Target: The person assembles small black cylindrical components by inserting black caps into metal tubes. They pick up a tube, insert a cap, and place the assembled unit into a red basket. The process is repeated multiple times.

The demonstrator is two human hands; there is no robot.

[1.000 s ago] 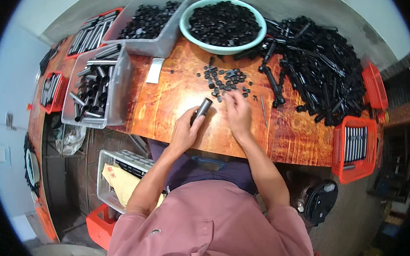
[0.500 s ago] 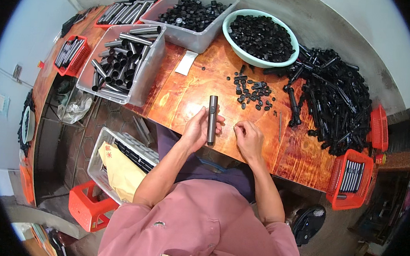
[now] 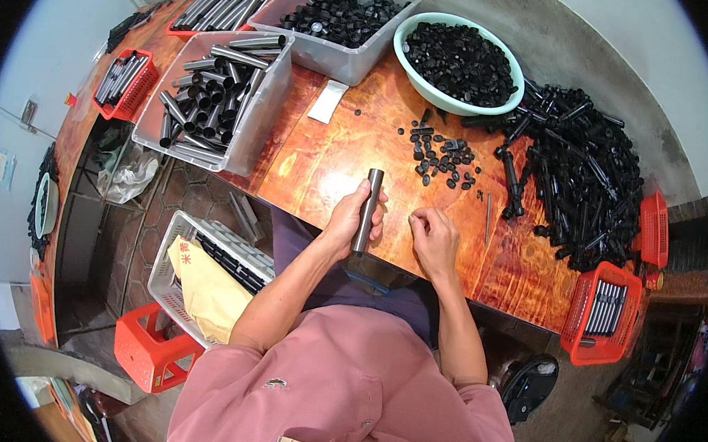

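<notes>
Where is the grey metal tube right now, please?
In the head view, the grey metal tube stands upright in the left hand at the table's near edge.

The wooden table (image 3: pixel 308 168) is orange-brown and glossy. On it stand two clear bins (image 3: pixel 254 124), a green bowl (image 3: pixel 406 60) and red baskets (image 3: pixel 602 308) (all filled), plus a white card (image 3: pixel 328 102), loose black caps (image 3: pixel 445 155) and a heap of black tubes (image 3: pixel 578 187).

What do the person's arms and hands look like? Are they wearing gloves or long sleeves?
No gloves: both the left hand and the right hand are bare, with no rings or watch that I can make out. The forearms are bare too. The person wears a pink short-sleeved shirt with a small emblem on the chest.
</notes>
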